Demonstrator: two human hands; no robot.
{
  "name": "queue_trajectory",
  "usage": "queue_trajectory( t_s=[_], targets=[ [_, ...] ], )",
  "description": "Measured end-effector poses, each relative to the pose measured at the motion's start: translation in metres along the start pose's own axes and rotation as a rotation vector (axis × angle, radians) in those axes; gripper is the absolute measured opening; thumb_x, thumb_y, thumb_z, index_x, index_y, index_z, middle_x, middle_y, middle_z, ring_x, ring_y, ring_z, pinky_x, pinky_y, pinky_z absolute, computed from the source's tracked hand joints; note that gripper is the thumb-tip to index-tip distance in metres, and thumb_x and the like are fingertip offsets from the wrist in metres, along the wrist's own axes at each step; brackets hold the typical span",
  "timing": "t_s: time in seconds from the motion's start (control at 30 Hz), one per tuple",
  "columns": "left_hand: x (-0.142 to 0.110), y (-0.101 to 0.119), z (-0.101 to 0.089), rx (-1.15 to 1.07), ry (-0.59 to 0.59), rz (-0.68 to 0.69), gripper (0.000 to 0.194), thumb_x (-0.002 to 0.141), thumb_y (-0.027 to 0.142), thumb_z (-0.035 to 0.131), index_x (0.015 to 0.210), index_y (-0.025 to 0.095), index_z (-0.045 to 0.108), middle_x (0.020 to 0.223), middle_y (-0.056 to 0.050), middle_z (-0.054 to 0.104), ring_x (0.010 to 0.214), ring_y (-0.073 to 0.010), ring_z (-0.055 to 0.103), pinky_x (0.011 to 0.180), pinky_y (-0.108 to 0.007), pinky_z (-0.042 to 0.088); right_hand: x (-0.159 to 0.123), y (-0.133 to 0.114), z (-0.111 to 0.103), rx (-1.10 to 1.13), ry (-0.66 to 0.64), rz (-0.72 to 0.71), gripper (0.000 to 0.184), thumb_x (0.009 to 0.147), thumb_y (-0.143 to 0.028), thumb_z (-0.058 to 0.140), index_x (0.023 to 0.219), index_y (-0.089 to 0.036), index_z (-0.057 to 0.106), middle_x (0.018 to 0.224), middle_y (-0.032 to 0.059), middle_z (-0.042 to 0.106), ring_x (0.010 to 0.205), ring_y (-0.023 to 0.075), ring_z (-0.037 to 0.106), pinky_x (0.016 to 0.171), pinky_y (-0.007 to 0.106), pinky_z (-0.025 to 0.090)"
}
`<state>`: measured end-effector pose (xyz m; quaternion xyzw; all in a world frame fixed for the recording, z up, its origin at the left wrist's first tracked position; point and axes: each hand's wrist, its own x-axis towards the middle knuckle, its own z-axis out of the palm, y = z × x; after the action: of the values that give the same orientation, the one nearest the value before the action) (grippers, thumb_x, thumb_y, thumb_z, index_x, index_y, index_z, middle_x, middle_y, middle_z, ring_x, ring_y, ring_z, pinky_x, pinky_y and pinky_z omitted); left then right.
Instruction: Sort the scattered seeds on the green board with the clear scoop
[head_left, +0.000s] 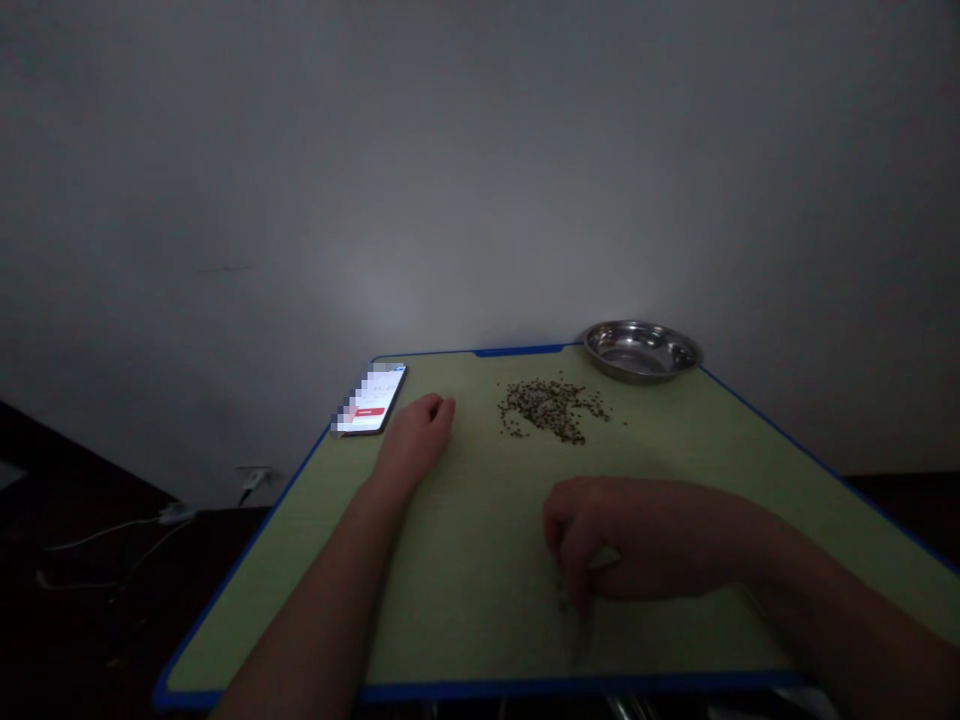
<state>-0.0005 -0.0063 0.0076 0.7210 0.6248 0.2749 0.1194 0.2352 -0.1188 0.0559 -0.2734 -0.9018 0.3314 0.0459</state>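
Observation:
My left hand (420, 428) rests on the green table in a loose fist, beside the phone, with nothing seen in it. Near the table's front edge, my right hand (607, 535) bends downward with its thumb and fingers drawn together. Its fingertips are dim and blurred, and I cannot make out what they hold. A few dark specks lie on the table by those fingertips. Beyond both hands spreads a loose pile of small dark beans or seeds (551, 405), which neither hand touches. A shallow round metal bowl (641, 372) stands at the back right corner, apart from the hands.
The green table (465, 560) has a blue rim and stands against a grey wall (480, 180). A lit phone (379, 400) lies at its left edge. Low on the left are a wall socket with a plug (255, 480) and white cables (161, 520).

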Motion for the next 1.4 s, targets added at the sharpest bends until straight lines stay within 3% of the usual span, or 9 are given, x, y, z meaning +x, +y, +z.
queue_trajectory(
  t_s=[0.2, 0.33, 0.43, 0.67, 1.07, 1.4],
  targets=[
    [-0.001, 0.002, -0.002, 0.011, -0.02, -0.011, 0.038, 0.084, 0.045, 0.034, 0.069, 0.019, 0.057, 0.067, -0.004, 0.061, 0.063, -0.0162, 0.053, 0.057, -0.028, 0.034, 0.001, 0.01, -0.008, 0.082, 0.125, -0.049, 0.017, 0.08, -0.014, 0.062, 0.09, -0.022, 0.073, 0.088, 0.0011, 0.065, 0.081, 0.0109, 0.06, 0.078, 0.023, 0.044],
    [-0.002, 0.0, -0.001, 0.024, -0.021, 0.003, 0.037, 0.084, 0.044, 0.034, 0.068, 0.019, 0.056, 0.066, -0.004, 0.06, 0.062, -0.0158, 0.052, 0.057, -0.027, 0.033, 0.003, 0.022, -0.014, 0.042, 0.263, 0.075, 0.018, 0.08, -0.018, 0.062, 0.095, -0.019, 0.071, 0.084, 0.0019, 0.068, 0.076, 0.0126, 0.06, 0.069, 0.024, 0.045],
    [-0.001, -0.001, 0.0, 0.024, -0.03, 0.006, 0.036, 0.084, 0.044, 0.035, 0.07, 0.019, 0.056, 0.069, -0.004, 0.061, 0.065, -0.0159, 0.053, 0.058, -0.027, 0.033, 0.006, 0.036, -0.016, 0.051, 0.236, 0.182, 0.02, 0.078, -0.019, 0.063, 0.096, -0.016, 0.07, 0.081, 0.0031, 0.068, 0.072, 0.0135, 0.06, 0.063, 0.023, 0.045],
    [0.001, -0.002, 0.002, 0.055, -0.058, 0.009, 0.036, 0.084, 0.042, 0.034, 0.072, 0.018, 0.058, 0.074, -0.006, 0.063, 0.069, -0.0164, 0.055, 0.06, -0.026, 0.034, 0.004, 0.061, -0.007, 0.208, 0.174, 0.311, 0.023, 0.072, -0.022, 0.067, 0.094, -0.015, 0.069, 0.082, 0.0039, 0.07, 0.074, 0.016, 0.063, 0.065, 0.025, 0.048],
    [-0.003, 0.003, 0.0, 0.099, -0.078, 0.003, 0.036, 0.085, 0.041, 0.034, 0.075, 0.018, 0.059, 0.077, -0.006, 0.064, 0.07, -0.0164, 0.055, 0.06, -0.026, 0.034, -0.004, 0.031, 0.019, 0.022, 0.27, 0.296, 0.02, 0.072, -0.02, 0.067, 0.091, -0.017, 0.071, 0.086, 0.0044, 0.066, 0.075, 0.0147, 0.058, 0.066, 0.024, 0.045],
    [-0.002, 0.005, 0.0, 0.122, -0.088, 0.001, 0.036, 0.085, 0.041, 0.033, 0.077, 0.019, 0.06, 0.079, -0.006, 0.064, 0.072, -0.0172, 0.056, 0.059, -0.026, 0.034, -0.013, 0.024, 0.029, 0.126, 0.207, 0.274, 0.019, 0.072, -0.022, 0.067, 0.09, -0.016, 0.069, 0.084, 0.0023, 0.065, 0.072, 0.0128, 0.057, 0.063, 0.022, 0.044]
  ],
)
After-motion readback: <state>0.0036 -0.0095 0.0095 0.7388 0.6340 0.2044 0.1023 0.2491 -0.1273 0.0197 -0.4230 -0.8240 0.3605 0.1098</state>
